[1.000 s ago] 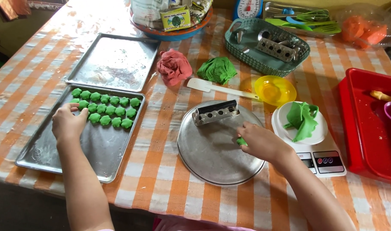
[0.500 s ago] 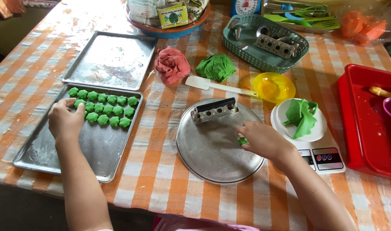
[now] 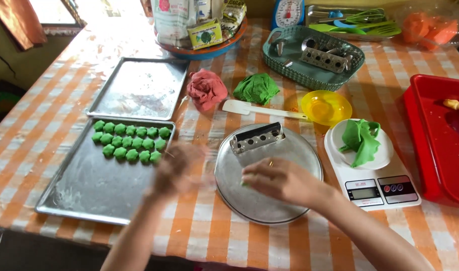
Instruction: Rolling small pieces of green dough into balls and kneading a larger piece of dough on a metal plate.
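Head view. At 12 o'clock on the checked table [image 3: 54, 115] a blue bowl [image 3: 209, 50] holds packages: a tall pale sack [image 3: 172, 20] with a red round mark, a small yellow-green box [image 3: 205, 34] lying slanted in front of it, and a yellow packet beside that. A blue dial scale [image 3: 288, 12] stands just right of the bowl.

The right hand [image 3: 282, 180] rests over the round tray [image 3: 299, 150], palm down, fingers curled and nearly closed on a small green dough bit [image 3: 244, 181] at its fingertips, toward 9 o'clock; only a sliver of the dough shows, so its long axis cannot be told. The metal mould [image 3: 257, 138] lies on the tray's rim at 11 o'clock of that hand, its long axis running from 8 to 2 o'clock.

The left hand [image 3: 179, 168] is blurred, between the baking sheet [image 3: 89, 195] and the round tray; whether it holds anything cannot be told. Rows of green pieces [image 3: 131, 142] sit at the sheet's top edge, at 10 o'clock of this hand. A second, bare sheet [image 3: 139, 90] lies beyond.

Further round: a pink dough lump [image 3: 206, 89], a green lump [image 3: 256, 89], a white spatula [image 3: 259, 109] pointing its blade to 9 o'clock, a yellow bowl [image 3: 326, 107], and a white digital scale [image 3: 375, 188] carrying a plate with green dough [image 3: 361, 141]. A teal basket [image 3: 340, 75] sits at 1 o'clock, a red tub [image 3: 435, 145] at 3.
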